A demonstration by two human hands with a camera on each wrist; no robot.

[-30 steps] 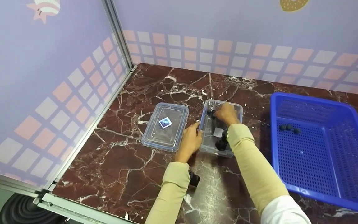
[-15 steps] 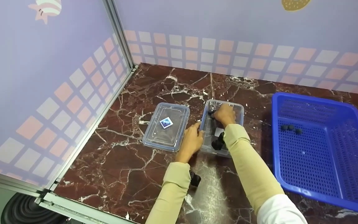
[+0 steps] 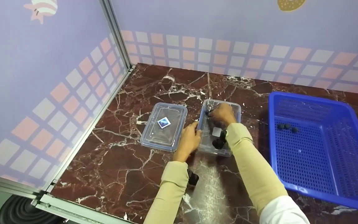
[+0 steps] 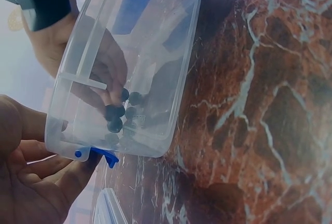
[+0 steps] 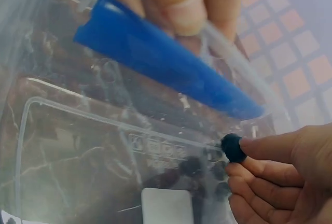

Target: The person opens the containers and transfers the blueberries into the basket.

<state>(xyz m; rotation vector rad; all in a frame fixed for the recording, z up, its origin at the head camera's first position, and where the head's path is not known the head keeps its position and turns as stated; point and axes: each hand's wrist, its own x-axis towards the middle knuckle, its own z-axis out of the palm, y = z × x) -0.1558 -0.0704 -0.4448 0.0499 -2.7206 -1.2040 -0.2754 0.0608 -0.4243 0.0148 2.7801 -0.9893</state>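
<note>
A clear plastic box stands on the table. My left hand grips its left side; the right wrist view shows the fingertips over the rim above a blue latch. Inside the box, near the far left corner, my right hand pinches a small dark ball between thumb and fingers. Several more dark balls lie around the fingertips in the left wrist view. A pale square is on the box floor.
Left of the box lies its clear lid with a diamond sticker. On the right stands a blue mesh basket holding three dark balls. Patterned walls close off the back and left of the marble table.
My right hand has shifted slightly left within the box, nearer the balls at the far corner. The left hand keeps its grip on the box's side.
</note>
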